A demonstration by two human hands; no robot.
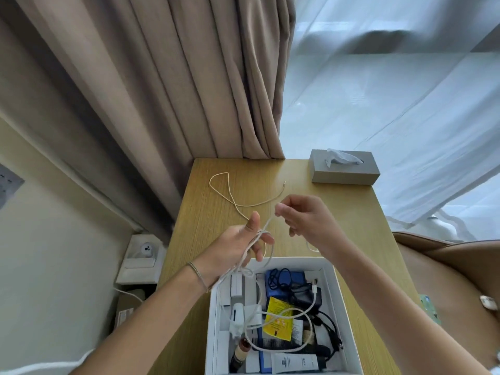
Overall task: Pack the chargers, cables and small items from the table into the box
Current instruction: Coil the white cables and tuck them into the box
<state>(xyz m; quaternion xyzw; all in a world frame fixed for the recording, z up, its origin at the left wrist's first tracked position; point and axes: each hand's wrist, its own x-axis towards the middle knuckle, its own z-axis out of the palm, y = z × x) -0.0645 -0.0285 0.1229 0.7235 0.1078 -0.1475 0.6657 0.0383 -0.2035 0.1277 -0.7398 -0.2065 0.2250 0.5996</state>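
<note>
A white box [341, 301] stands at the near edge of the wooden table [349, 212], filled with chargers, black and white cables, a yellow packet, tubes and a comb. My left hand [238, 249] hovers above the box's far left corner with loops of a white cable [266, 226] wound around its fingers. My right hand [303, 216] pinches that same cable a little higher and to the right. The cable's free end trails away over the table [230, 193] toward the curtain.
A grey tissue box [343, 169] sits at the table's far right corner. Beige curtains [189, 77] hang behind the table. A white device and wall plate [143, 255] lie low to the left. A brown chair [446, 266] is on the right.
</note>
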